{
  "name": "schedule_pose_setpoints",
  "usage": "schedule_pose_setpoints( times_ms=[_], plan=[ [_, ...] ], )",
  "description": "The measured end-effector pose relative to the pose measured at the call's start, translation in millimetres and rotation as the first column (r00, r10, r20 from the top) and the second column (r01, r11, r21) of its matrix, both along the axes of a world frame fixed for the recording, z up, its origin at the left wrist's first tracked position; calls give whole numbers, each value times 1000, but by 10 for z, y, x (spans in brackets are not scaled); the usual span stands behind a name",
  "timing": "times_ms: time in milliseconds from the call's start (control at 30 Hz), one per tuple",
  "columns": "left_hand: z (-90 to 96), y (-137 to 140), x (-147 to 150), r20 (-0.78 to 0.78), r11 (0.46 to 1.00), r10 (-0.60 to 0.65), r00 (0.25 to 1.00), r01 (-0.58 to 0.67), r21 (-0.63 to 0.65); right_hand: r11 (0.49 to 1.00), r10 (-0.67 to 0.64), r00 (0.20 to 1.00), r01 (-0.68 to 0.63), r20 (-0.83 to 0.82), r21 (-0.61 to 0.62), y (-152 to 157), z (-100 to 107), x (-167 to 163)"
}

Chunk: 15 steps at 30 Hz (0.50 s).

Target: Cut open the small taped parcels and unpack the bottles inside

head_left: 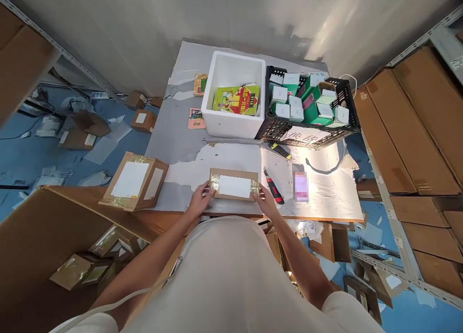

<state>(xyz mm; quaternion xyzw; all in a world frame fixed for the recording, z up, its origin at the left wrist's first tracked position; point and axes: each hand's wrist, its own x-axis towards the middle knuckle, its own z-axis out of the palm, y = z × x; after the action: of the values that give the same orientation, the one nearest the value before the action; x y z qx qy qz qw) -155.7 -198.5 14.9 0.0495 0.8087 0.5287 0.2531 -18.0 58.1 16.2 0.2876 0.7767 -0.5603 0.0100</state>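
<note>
A small cardboard box [234,186] with a white label and shiny tape at both ends lies near the table's front edge. My left hand [201,198] grips its left end, thumb over the top edge. At the opposite end, my right hand [265,200] holds the box the same way. Just right of that hand lies a red and black utility knife [274,186]. Farther back rests a yellow and black cutter [279,150]. A larger taped cardboard box [135,181] with white labels stands at the table's left edge.
Behind stand a white foam box [231,125] with colourful packets and a black crate [309,135] of green and white boxes. A phone-like purple rectangle [301,187] lies at right. A big open carton [32,231] borders the left; shelves with cartons [408,130] border the right.
</note>
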Motion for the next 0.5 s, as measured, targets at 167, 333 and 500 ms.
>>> schedule_pose_setpoints(
  times_ms=[167, 333, 500],
  plan=[
    [-21, 3, 38, 27, 1000, -20, 999, 19, 24, 999, 28, 1000, -28, 12, -40, 20, -3, -2],
    [-162, -104, 72, 31, 999, -3, 1000, 1, 52, 993, 13, 1000, -16, -26, -116, 77, -86, 136],
    [-350, -190, 97, 73, 995, -87, 994, 83, 57, 973, 134, 991, -132, -4, -189, 87, -191, 183]
  ],
)
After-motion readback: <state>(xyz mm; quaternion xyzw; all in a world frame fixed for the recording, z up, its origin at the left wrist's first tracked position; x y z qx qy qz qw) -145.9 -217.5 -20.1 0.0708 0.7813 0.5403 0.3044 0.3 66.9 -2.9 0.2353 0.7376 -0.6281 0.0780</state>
